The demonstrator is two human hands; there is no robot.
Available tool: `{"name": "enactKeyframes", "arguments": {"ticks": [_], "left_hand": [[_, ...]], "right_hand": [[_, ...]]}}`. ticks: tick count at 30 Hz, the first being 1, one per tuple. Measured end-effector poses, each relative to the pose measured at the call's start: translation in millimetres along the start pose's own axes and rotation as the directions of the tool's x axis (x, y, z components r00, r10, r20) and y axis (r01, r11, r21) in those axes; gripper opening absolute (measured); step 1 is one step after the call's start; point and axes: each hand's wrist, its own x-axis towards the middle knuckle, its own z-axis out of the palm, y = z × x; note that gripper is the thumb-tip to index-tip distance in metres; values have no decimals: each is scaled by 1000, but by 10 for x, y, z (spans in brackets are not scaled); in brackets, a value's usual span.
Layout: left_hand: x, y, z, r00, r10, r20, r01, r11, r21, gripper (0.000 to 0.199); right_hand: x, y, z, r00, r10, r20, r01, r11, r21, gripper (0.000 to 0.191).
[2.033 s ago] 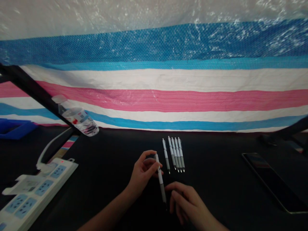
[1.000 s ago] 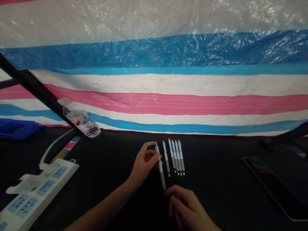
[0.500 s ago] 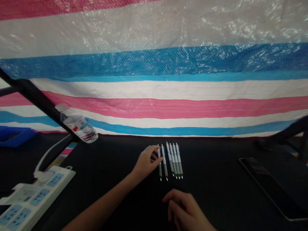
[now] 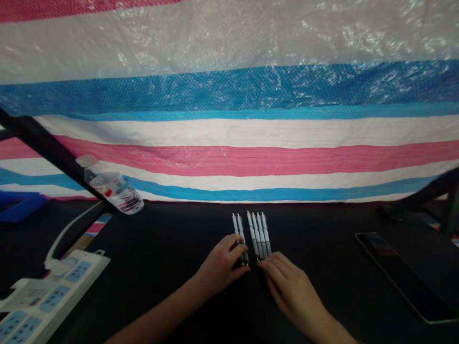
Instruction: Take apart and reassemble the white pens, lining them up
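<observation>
Two white-and-grey click pens [image 4: 241,227] lie close together on the black table. My left hand [image 4: 224,262] is curled over their lower halves, with the fingers across the barrels and the thumb just beyond the tips. Beside them, to the right, several matching pens [image 4: 259,234] lie side by side in a group, a small gap apart from the pair. My right hand [image 4: 290,282] is at the near end of this group, its fingers pressed together on the tips, most of which it hides.
A black phone [image 4: 405,277] lies at the right. On the left are a white power strip [image 4: 50,291] with a plugged-in cable, a tilted clear water bottle [image 4: 120,193] by a black frame bar, and a blue tray [image 4: 21,205]. A striped plastic sheet [image 4: 229,162] hangs behind the table.
The two left pens now lie closer together. My left hand has slid toward their near ends. My right hand has moved forward from the table's front to the tips of the right group.
</observation>
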Motion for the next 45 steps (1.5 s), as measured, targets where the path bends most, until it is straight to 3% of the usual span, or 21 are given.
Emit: {"name": "enactKeyframes", "arguments": {"ticks": [6, 13, 19, 23, 27, 29, 31, 33, 35, 37, 39, 42, 45], "left_hand": [[28, 8, -42, 999, 46, 27, -45, 999, -10, 32], [23, 24, -61, 996, 75, 56, -76, 997, 10, 29], [-19, 45, -92, 997, 61, 44, -61, 998, 8, 36], [-78, 124, -155, 999, 6, -49, -10, 998, -68, 34], [-155, 252, -204, 976, -131, -173, 95, 975, -201, 28], [-189, 312, -214, 953, -217, -212, 152, 947, -285, 25], [-215, 356, -220, 927, -304, -221, 208, 905, -372, 23], [-231, 377, -221, 901, -393, -185, 271, 841, -469, 24], [-240, 380, -210, 882, -461, -97, 324, 742, -587, 29], [-249, 377, -181, 873, -487, 18, 355, 612, -707, 41], [-260, 377, -140, 871, -476, 122, 369, 469, -803, 53], [-276, 382, -94, 863, -472, 180, 356, 316, -880, 45], [-284, 368, -103, 835, -544, 82, 287, 304, -908, 32]], "right_hand": [[1, 77, 146, 981, -188, 48, 194, 946, -259, 37], [-50, 123, 334, 968, -251, 6, 231, 880, -414, 22], [-32, 60, 284, 957, -289, 42, 286, 898, -335, 19], [29, -33, 137, 938, -344, 51, 345, 906, -244, 22], [11, -98, -76, 923, -385, -29, 380, 920, -98, 24], [-52, -110, -139, 933, -333, -135, 331, 943, -37, 29], [-118, -121, -159, 919, -182, -350, 202, 979, 19, 33], [-154, -138, -155, 830, 33, -557, 67, 985, 157, 32], [-152, -153, -149, 715, 282, -640, -38, 930, 366, 20], [-134, -153, -144, 621, 524, -583, -132, 803, 581, 7], [-123, -135, -128, 574, 699, -426, -217, 632, 744, 8], [-130, -122, -72, 599, 787, -149, -321, 405, 856, 21], [-126, -186, 5, 666, 739, 100, -422, 262, 868, 27]]}}
